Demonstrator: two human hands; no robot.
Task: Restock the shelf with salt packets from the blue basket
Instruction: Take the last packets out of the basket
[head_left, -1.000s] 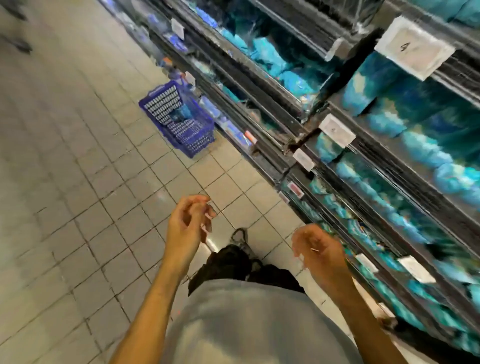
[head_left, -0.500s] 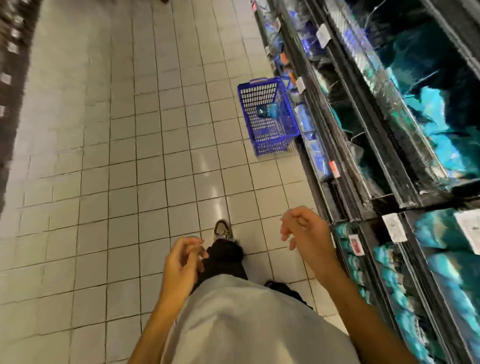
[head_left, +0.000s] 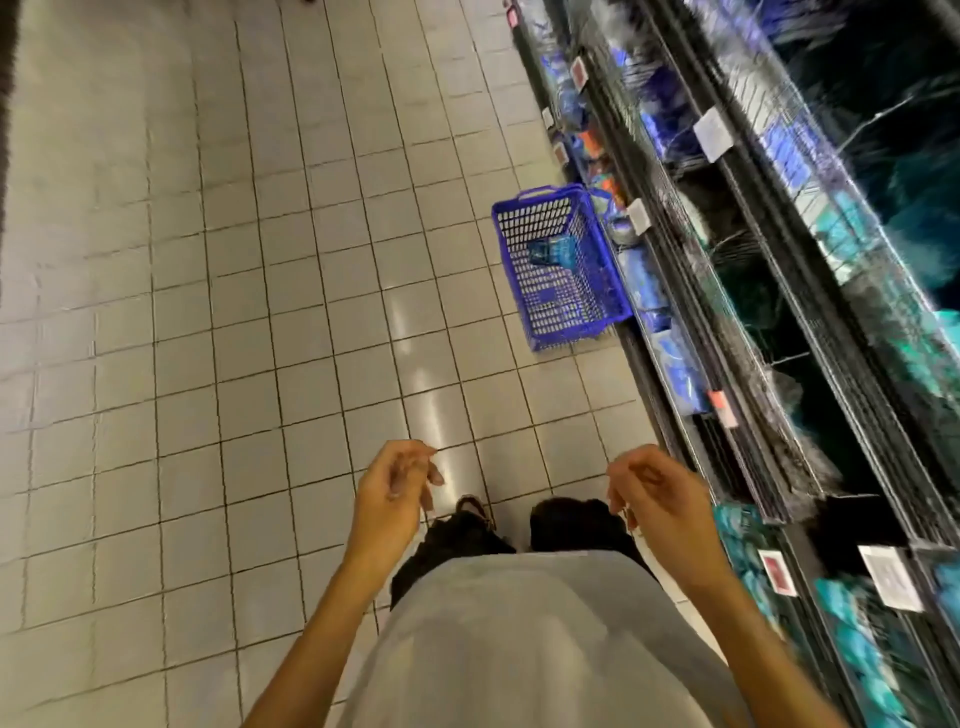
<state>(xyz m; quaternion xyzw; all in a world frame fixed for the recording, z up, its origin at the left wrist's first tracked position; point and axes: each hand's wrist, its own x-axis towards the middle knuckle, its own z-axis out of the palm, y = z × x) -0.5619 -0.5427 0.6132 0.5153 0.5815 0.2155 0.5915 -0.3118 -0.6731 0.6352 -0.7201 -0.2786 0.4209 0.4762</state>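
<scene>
Hands empty: left hand (head_left: 393, 488) and right hand (head_left: 655, 498) both hang in front of me with fingers loosely curled, holding nothing. Blue basket (head_left: 558, 265) sits on the tiled floor (head_left: 260, 312) well ahead, right against the base of the shelf (head_left: 753, 322) on my right. One teal salt packet (head_left: 553, 254) visible inside it. Frame is blurry.

Left hand (head_left: 393, 491) and right hand (head_left: 655, 493) hang empty, fingers loosely curled.

Basket (head_left: 558, 270) on floor (head_left: 260, 312), touching shelf (head_left: 727, 312) at right, ahead of hands.
</scene>
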